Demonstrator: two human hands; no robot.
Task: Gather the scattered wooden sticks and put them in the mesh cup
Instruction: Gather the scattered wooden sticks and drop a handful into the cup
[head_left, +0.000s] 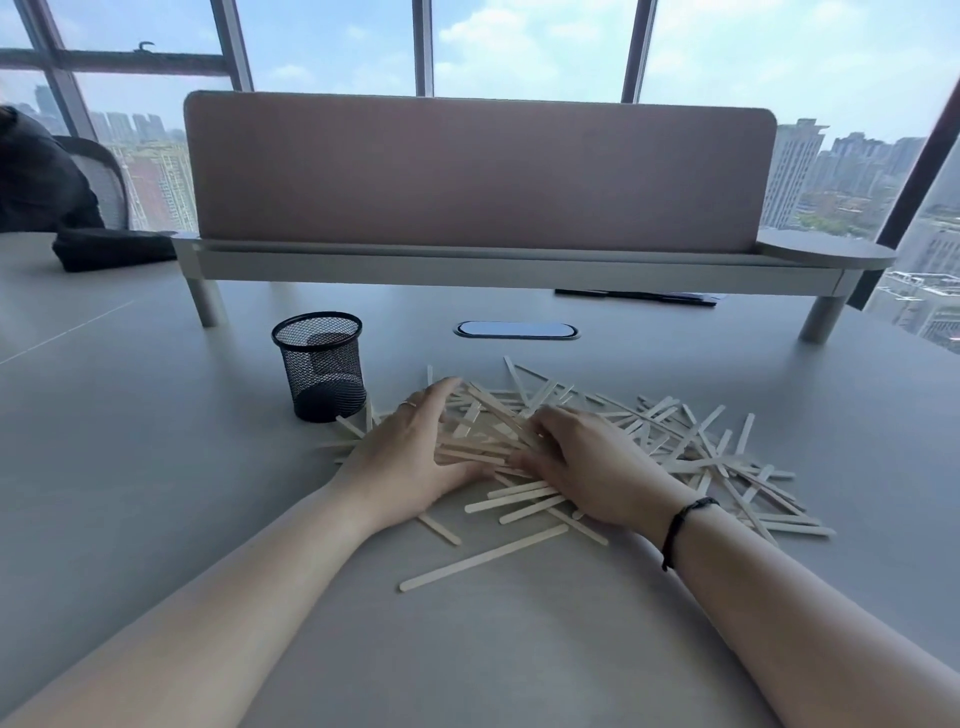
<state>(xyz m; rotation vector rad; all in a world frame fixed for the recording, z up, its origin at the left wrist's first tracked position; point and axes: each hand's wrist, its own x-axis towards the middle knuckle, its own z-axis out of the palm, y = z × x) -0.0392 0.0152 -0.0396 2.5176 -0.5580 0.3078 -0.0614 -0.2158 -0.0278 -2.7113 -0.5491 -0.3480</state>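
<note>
- A black mesh cup stands upright and empty at the heap's left edge, a stick tip touching its base; placed close, likely for short transfers.
- The left hand, fingers spread, lies flat on the wooden sticks; apparently corralling them.
- The right hand curls over the pile's middle; sticks fan rightward across the grey desk, none yet gathered.

Pale tan sticks on grey table — black mesh cup, pink divider.

Scattered wooden sticks beside upright mesh cup
</note>
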